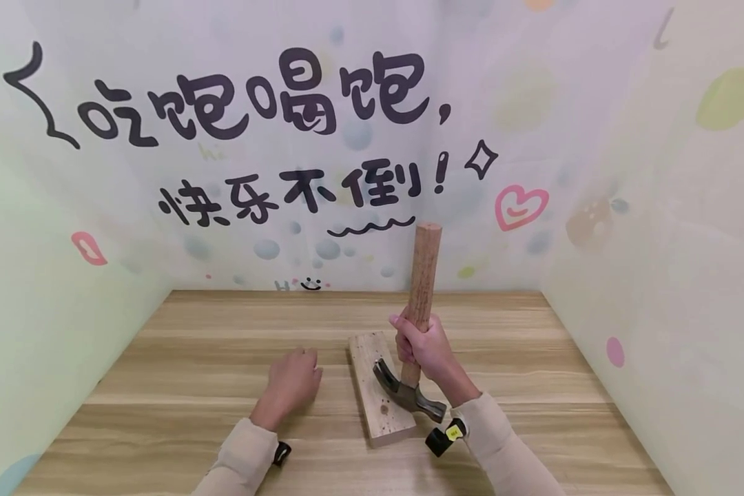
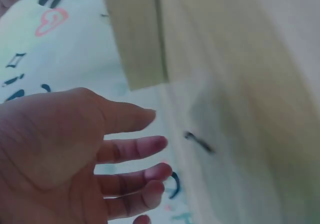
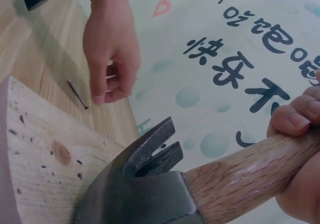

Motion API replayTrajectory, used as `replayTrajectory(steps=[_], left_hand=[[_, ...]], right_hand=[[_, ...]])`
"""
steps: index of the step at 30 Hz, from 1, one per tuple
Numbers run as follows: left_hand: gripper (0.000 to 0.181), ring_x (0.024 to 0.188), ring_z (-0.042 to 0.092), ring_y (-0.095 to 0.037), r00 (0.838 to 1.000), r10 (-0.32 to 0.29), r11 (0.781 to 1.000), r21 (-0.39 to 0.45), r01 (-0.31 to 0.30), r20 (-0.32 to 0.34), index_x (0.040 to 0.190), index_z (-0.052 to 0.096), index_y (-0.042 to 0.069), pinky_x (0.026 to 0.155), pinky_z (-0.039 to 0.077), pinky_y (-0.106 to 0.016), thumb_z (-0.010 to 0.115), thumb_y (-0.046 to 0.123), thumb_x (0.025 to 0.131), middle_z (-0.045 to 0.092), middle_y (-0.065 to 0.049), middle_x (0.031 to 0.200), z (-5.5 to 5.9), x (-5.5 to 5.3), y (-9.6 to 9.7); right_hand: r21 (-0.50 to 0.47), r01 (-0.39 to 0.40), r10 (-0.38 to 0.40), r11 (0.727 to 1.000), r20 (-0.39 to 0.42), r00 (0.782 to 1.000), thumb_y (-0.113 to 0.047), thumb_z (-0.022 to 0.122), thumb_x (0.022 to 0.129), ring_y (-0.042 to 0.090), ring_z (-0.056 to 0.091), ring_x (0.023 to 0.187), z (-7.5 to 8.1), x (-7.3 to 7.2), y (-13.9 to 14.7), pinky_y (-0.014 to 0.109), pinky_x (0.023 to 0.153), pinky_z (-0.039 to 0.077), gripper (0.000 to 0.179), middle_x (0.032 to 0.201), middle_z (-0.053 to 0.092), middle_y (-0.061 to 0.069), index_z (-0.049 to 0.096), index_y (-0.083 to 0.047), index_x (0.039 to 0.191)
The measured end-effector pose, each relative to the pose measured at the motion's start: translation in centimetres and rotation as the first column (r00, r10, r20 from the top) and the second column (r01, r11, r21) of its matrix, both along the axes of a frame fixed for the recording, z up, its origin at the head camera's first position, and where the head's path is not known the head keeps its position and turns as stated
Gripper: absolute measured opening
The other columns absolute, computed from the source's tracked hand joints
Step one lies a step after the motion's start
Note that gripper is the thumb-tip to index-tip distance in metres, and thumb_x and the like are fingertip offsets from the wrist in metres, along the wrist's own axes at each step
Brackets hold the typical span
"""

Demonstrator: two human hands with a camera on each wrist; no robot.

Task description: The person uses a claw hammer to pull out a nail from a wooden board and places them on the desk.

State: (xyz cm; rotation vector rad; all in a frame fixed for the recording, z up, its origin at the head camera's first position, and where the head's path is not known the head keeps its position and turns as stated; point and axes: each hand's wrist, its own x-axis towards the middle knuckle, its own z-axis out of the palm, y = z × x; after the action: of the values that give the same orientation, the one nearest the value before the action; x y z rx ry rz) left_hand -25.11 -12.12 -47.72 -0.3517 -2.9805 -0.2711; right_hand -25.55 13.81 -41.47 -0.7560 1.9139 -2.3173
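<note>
My right hand (image 1: pixel 429 348) grips a claw hammer (image 1: pixel 423 289) by its wooden handle, head end down and handle end up. The metal head hangs over a wooden block (image 1: pixel 367 375), which lies on the table and shows dark marks and a knot. To the left of the block is my left hand (image 1: pixel 293 382), with loosely bent fingers and nothing between them in the left wrist view. A dark nail (image 2: pixel 199 142) lies on the table near its fingertips. The right wrist view shows this nail (image 3: pixel 77 94) between the block and the left hand.
The wood-grain table (image 1: pixel 211 344) is bounded by a printed back wall (image 1: pixel 372 262) with black lettering and by side walls. Black wrist devices sit at both sleeves, the right one (image 1: pixel 440 439) beside the block's near end.
</note>
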Motion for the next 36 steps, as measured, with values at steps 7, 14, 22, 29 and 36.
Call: replayTrajectory(steps=[7, 14, 22, 29, 36], left_hand=[[0.022, 0.086, 0.064, -0.029, 0.999, -0.035, 0.994, 0.098, 0.037, -0.026, 0.105, 0.066, 0.006, 0.068, 0.053, -0.044, 0.064, 0.026, 0.095, 0.064, -0.013, 0.097, 0.9, -1.0, 2.7], [0.036, 0.103, 0.062, -0.035, 0.999, -0.049, 0.975, 0.216, 0.049, -0.005, 0.122, 0.063, 0.004, 0.083, 0.052, -0.049, 0.061, 0.030, 0.097, 0.065, -0.019, 0.114, 0.4, -2.5, 4.9], [0.043, 0.107, 0.061, -0.040, 0.997, -0.063, 0.972, 0.230, 0.051, 0.043, 0.124, 0.060, -0.004, 0.090, 0.050, -0.053, 0.050, 0.032, 0.103, 0.064, -0.024, 0.116, -0.9, -4.1, 6.5], [0.048, 0.108, 0.061, -0.039, 0.997, -0.043, 0.972, 0.235, 0.027, 0.066, 0.125, 0.058, -0.006, 0.089, 0.050, -0.052, 0.045, 0.036, 0.105, 0.063, -0.025, 0.117, -1.9, -4.8, 7.5], [0.054, 0.110, 0.060, -0.038, 0.995, -0.029, 0.979, 0.202, 0.009, 0.094, 0.131, 0.053, -0.006, 0.090, 0.050, -0.050, 0.040, 0.039, 0.106, 0.061, -0.024, 0.120, -2.1, -4.9, 8.3]], right_hand=[[-0.006, 0.001, -0.001, 1.000, 0.001, 1.000, -0.020, 0.058, 0.100, 0.010, 0.034, 0.040, -0.2, 0.0, 0.1, 0.024, 0.040, 0.031, 0.028, 0.048, 0.038, -0.006, 0.044, -0.007, 0.078], [-0.014, -0.017, 0.017, 1.000, -0.001, 1.000, -0.020, 0.059, 0.099, 0.009, 0.036, 0.039, -0.3, 0.0, 0.1, 0.025, 0.039, 0.031, 0.030, 0.048, 0.039, -0.005, 0.044, -0.006, 0.078], [-0.003, -0.037, 0.037, 0.999, -0.011, 0.999, -0.018, 0.057, 0.100, 0.009, 0.036, 0.039, -0.1, -0.2, 0.1, 0.025, 0.039, 0.031, 0.026, 0.049, 0.039, -0.005, 0.044, -0.007, 0.080], [0.028, -0.055, 0.055, 0.998, 0.010, 0.998, -0.017, 0.058, 0.099, 0.007, 0.035, 0.039, 0.2, -0.3, 0.3, 0.024, 0.037, 0.031, 0.025, 0.049, 0.039, -0.005, 0.046, -0.007, 0.080], [0.111, -0.028, 0.023, 0.993, 0.045, 0.999, -0.018, 0.059, 0.098, 0.007, 0.035, 0.038, 0.4, -0.4, 0.9, 0.024, 0.038, 0.031, 0.026, 0.047, 0.040, -0.005, 0.048, -0.007, 0.077]])
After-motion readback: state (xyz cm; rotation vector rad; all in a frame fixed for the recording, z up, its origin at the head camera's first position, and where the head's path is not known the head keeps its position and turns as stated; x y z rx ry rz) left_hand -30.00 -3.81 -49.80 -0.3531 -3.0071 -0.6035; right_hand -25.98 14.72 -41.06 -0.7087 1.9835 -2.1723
